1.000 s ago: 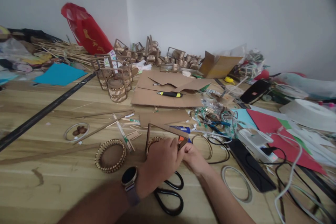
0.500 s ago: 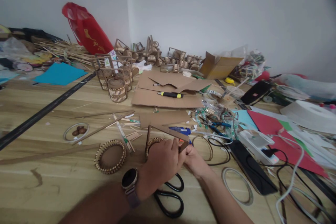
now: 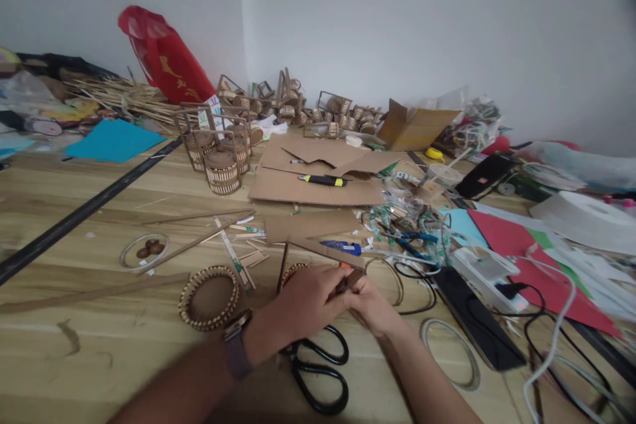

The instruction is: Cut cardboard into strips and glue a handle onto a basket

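My left hand [image 3: 303, 301], wearing a watch, has its fingers closed round the near corner of a brown cardboard-like handle frame [image 3: 325, 252]. My right hand [image 3: 373, 305] is pressed against the left from the right side, its fingers closed at the same corner; its fingertips are partly hidden. A speck of orange shows by the fingers, too small to name. Behind my left hand is the rim of a small round slatted basket [image 3: 293, 270], mostly covered. Black-handled scissors [image 3: 322, 370] lie under my wrists. Left of them sits a round slatted ring with a brown base [image 3: 186, 310].
Finished small baskets [image 3: 222, 172] stand at the back left. A yellow-black cutter [image 3: 322, 180] lies on cardboard [image 3: 278, 193]. On the right are a phone [image 3: 477, 318], a power strip [image 3: 489, 281] with cables, and a tape-like ring [image 3: 450, 354]. Thin sticks [image 3: 233, 255] lie left of centre.
The frame has shifted slightly right and its near corner has tipped down. My left hand has rolled, turning the watch face away. More of the scissors shows.
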`<state>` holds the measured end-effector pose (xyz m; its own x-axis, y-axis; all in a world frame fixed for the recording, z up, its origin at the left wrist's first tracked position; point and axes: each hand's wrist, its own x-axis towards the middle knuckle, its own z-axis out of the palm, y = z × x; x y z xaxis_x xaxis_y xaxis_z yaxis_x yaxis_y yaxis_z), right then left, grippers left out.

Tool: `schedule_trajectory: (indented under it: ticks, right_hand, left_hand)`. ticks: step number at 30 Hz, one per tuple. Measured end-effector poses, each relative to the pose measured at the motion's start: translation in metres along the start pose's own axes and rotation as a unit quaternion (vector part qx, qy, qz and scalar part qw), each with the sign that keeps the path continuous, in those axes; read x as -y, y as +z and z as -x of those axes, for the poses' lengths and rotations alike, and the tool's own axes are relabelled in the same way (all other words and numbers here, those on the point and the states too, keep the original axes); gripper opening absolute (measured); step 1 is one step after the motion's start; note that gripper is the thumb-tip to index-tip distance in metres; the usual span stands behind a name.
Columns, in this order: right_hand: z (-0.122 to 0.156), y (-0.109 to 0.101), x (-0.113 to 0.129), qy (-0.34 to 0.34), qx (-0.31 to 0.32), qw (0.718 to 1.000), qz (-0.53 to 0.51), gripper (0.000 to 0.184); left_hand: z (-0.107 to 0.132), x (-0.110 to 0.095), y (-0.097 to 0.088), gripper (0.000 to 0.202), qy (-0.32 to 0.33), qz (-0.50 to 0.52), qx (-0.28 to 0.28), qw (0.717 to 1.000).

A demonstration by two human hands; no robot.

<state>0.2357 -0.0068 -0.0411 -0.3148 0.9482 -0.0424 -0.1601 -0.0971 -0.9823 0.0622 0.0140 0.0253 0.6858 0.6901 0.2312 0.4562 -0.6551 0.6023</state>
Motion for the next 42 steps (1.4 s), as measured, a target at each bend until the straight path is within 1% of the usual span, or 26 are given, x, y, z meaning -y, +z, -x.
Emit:
schedule_trajectory:
  ticks: [2, 4, 8, 14, 17, 21, 25, 31, 35, 38, 42]
  right_hand:
    - [0.0, -0.004, -0.002, -0.001, 0.002, 1.0, 0.005, 0.033]
    - [0.0, -0.007, -0.005, -0.004, -0.002, 1.0, 0.014, 0.035]
    - [0.002, -0.009, -0.007, -0.014, -0.019, 0.999, 0.034, 0.038]
    - [0.005, -0.006, -0.001, -0.057, -0.053, 0.993, 0.087, 0.046]
    - [0.008, -0.001, 0.006, -0.09, -0.073, 0.984, 0.134, 0.047]
    - [0.011, 0.006, 0.013, -0.14, -0.11, 0.963, 0.204, 0.035]
    - [0.011, 0.011, 0.019, -0.178, -0.121, 0.941, 0.262, 0.028]
    - [0.011, 0.013, 0.021, -0.21, -0.128, 0.919, 0.308, 0.033]
    - [0.01, 0.015, 0.022, -0.223, -0.131, 0.91, 0.324, 0.04]
    - [0.011, 0.016, 0.024, -0.228, -0.13, 0.906, 0.332, 0.04]
    - [0.011, 0.017, 0.026, -0.23, -0.129, 0.903, 0.338, 0.04]
  left_hand:
    - [-0.002, 0.003, -0.005, 0.014, -0.003, 0.05, 0.02, 0.999]
    - [-0.003, 0.006, -0.007, 0.014, 0.005, 0.074, 0.023, 0.997]
    - [-0.004, 0.01, -0.006, 0.011, 0.04, 0.07, 0.025, 0.996]
    - [-0.003, 0.01, -0.007, 0.007, 0.022, 0.059, 0.025, 0.998]
    - [-0.002, 0.008, -0.009, 0.008, 0.025, 0.064, 0.019, 0.997]
    - [-0.002, 0.007, -0.008, 0.009, 0.026, 0.062, 0.012, 0.998]
    - [-0.003, 0.008, -0.007, 0.009, 0.017, 0.063, 0.007, 0.998]
    - [-0.002, 0.006, -0.011, 0.012, 0.029, 0.107, -0.013, 0.994]
    - [-0.002, 0.007, -0.009, 0.012, 0.042, 0.098, -0.016, 0.994]
    - [-0.002, 0.008, -0.007, 0.012, 0.052, 0.083, -0.026, 0.995]
    - [-0.001, 0.008, -0.006, 0.017, 0.058, 0.068, -0.033, 0.995]
